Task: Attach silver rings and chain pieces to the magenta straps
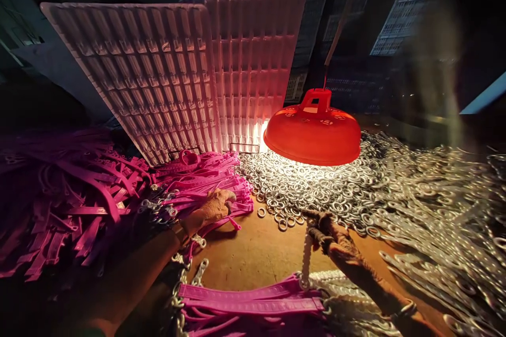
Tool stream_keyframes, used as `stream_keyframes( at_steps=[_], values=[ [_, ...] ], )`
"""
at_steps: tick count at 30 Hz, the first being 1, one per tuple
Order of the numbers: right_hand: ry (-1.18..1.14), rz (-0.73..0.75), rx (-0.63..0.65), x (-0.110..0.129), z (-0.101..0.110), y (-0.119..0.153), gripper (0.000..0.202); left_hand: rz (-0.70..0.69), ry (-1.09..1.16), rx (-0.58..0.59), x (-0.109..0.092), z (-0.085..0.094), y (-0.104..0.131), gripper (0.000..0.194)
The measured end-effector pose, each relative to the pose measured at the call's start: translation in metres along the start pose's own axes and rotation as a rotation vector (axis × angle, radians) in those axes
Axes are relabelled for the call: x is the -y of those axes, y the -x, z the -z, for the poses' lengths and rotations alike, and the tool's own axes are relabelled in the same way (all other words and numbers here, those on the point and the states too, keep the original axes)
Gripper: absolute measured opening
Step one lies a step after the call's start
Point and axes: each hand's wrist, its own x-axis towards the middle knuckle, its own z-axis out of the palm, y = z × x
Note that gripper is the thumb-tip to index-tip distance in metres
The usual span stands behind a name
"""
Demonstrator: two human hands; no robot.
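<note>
My left hand [215, 206] is at the near edge of a heap of pink straps [205, 174], its fingers curled down on a strap. My right hand [324, 231], with dark wraps on its fingers, pinches the top of a whitish braided strip [307, 258] that hangs down to a bundle of pink straps [253, 300] at the bottom centre. Metal rings join that bundle to pale braided strips on its right and to metal links on its left. A pile of metal rings [316, 189] lies just beyond my right hand.
A red lamp [312, 131] hangs low over the rings. Two ribbed plastic trays [158, 73] stand upright behind the pink heap. More pink straps [59, 210] pile up at the left, and long pale metallic pieces [435, 221] spread over the wooden table [253, 253] at the right.
</note>
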Motion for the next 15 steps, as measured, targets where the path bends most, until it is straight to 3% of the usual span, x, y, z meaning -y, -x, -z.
stream_keyframes(
  at_steps=[3, 7, 12, 15],
  values=[
    [-0.102, -0.034, 0.007, 0.006, -0.005, -0.001, 0.044, -0.052, -0.099, 0.015, -0.004, -0.006, 0.002, 0.030],
    [-0.294, -0.108, -0.006, -0.002, -0.013, -0.004, 0.047, -0.083, -0.195, 0.025, -0.011, -0.013, 0.004, 0.031],
    [-0.483, -0.151, -0.027, -0.011, -0.026, -0.005, 0.048, 0.006, 0.073, -0.047, -0.026, -0.008, 0.012, 0.020],
    [-0.606, -0.150, 0.033, -0.008, -0.049, -0.002, 0.048, -0.010, 0.250, -0.061, -0.043, -0.012, 0.027, 0.013]
  ],
)
